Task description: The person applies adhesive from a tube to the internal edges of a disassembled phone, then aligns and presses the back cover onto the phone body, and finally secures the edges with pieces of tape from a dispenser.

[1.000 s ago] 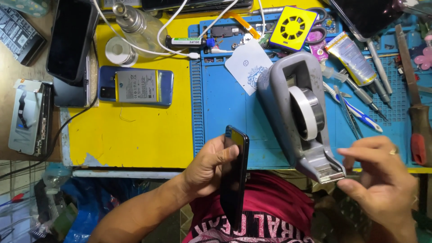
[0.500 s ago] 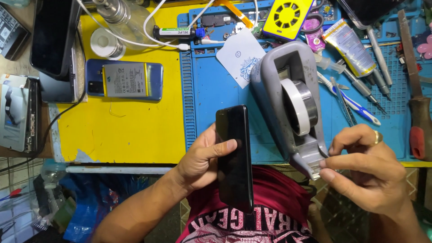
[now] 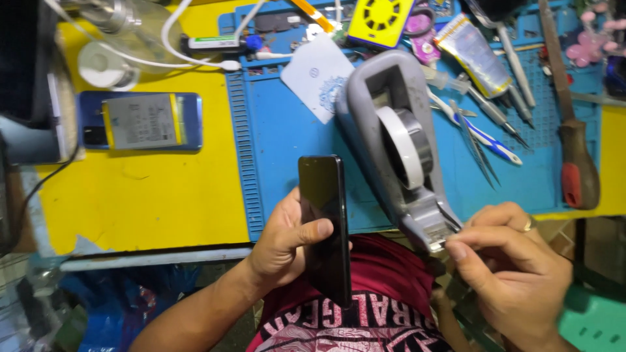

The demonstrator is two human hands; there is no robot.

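Gripped — left hand (image 3: 287, 241) holds black phone (image 3: 324, 225) | right hand (image 3: 515, 267) pinches tape at grey dispenser (image 3: 398, 146) cutter

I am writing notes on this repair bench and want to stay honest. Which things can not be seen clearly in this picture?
- Black phone, head view: its back is hidden, and the left hand covers one edge.
- Tape end at the grey dispenser: too small, covered by the right hand fingertips.
- Dark device at the left edge: cut off.
- Tools at the top: partly cut off.
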